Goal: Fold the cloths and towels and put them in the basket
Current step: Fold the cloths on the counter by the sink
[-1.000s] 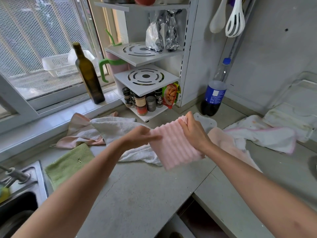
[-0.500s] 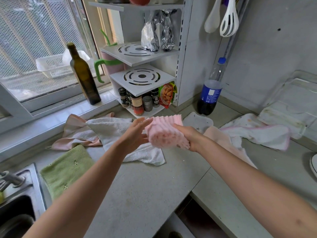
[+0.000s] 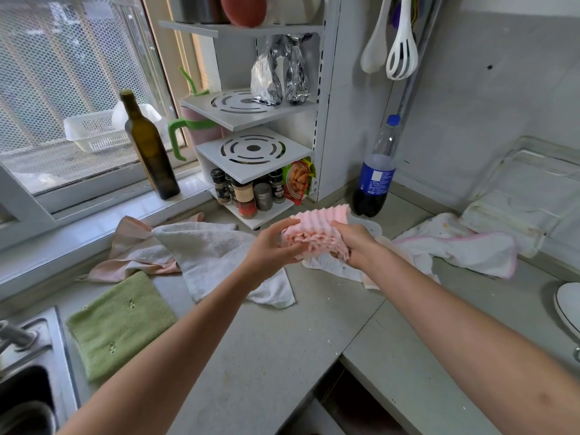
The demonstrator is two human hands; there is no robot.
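A pink ribbed cloth (image 3: 317, 229), folded into a thick wad, is held in the air above the counter between both hands. My left hand (image 3: 270, 246) grips its left side and my right hand (image 3: 354, 243) grips its right side. Loose on the counter lie a green towel (image 3: 120, 324), a white towel (image 3: 216, 255), a pale pink cloth (image 3: 131, 252) and a white cloth with pink trim (image 3: 455, 249). A white basket (image 3: 94, 133) sits outside the window behind the mesh screen.
A dark olive oil bottle (image 3: 150, 149) stands on the window sill. A white corner shelf (image 3: 254, 152) holds spice jars, and a cola bottle (image 3: 375, 174) stands beside it. A steel sink (image 3: 28, 372) is at the lower left. A white plate rim (image 3: 568, 309) shows at right.
The pink cloth hung flat between my hands a second ago; it is now folded over into a compact wad, and both hands have come closer together around it.
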